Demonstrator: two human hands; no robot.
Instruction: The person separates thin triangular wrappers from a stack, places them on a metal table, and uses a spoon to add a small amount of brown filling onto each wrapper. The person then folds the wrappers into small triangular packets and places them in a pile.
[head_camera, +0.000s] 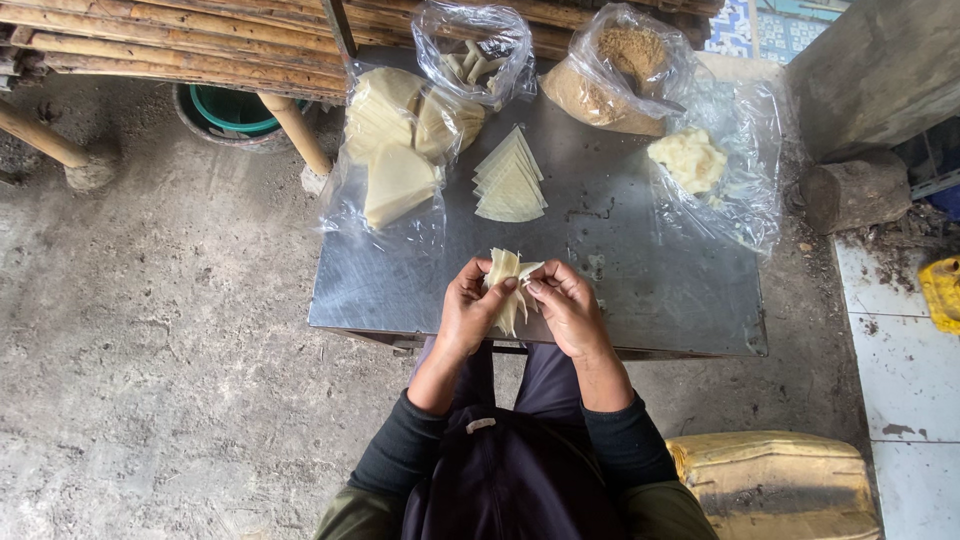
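Hands, left (468, 312) and right (566, 308), grip one half-folded wrapper (508, 287); fanned stack (510, 182) at 12 o'clock unfolded (several left).

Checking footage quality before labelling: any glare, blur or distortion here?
Head view: soft daylight, no hard shadows; dull glare on the metal table and plastic bags; hands and wrapper sharp; wide-lens bending at the edges.

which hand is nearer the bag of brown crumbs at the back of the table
Right. The right hand is below the bag of brown crumbs and slightly to its left. The left hand is farther left, on the other side of the folded wrapper both hands hold.
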